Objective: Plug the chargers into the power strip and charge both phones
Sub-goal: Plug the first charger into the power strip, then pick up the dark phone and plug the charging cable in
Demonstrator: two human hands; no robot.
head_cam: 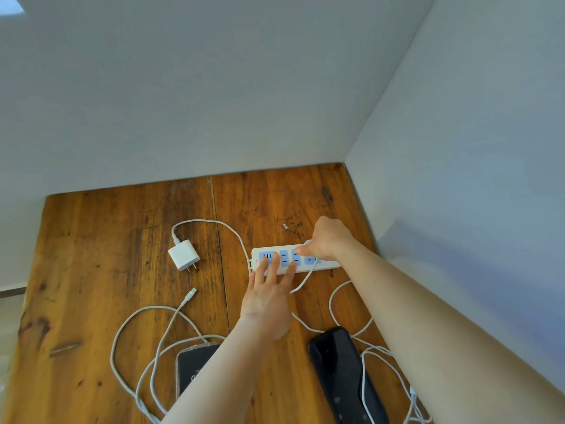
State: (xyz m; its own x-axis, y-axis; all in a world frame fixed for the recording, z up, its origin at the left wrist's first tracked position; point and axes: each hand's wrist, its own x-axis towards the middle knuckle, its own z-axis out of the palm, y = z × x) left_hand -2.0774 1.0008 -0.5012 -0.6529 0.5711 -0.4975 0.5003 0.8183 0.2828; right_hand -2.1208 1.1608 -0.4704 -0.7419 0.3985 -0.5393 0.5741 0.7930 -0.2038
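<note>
A worn wooden bench fits into a corner of plain pale walls. A bright patch at top left may be a window.

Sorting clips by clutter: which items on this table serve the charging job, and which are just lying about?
Job items: power strip; loose white charger; cable connector end; charger under the right hand; left hand steadying the strip; dark phone; phone with lit screen.

Lying about: nothing visible beyond the wooden table.

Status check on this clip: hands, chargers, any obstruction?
Left hand flat, bracing power strip. Right hand closed at strip's right end, plug hidden. Second charger unplugged on table. Loose cables around both phones.
</note>
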